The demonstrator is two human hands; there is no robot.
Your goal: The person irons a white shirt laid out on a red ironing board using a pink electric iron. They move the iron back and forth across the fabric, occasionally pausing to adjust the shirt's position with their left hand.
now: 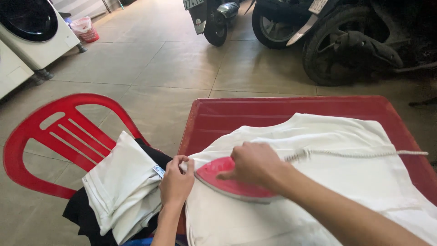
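Observation:
A white garment (327,177) lies spread over a red plastic table (255,111). My right hand (255,162) grips the handle of a red and pink iron (227,182) that rests flat on the garment, tip pointing left. Its white cord (364,153) trails right across the cloth. My left hand (176,181) pinches the garment's left edge just ahead of the iron's tip.
A red plastic chair (59,132) at the left holds folded white clothes (123,187) over dark fabric (82,212). White washing machines (32,34) stand far left, a pink basket (84,28) beyond. Parked motorbikes (327,32) line the back of the tiled floor.

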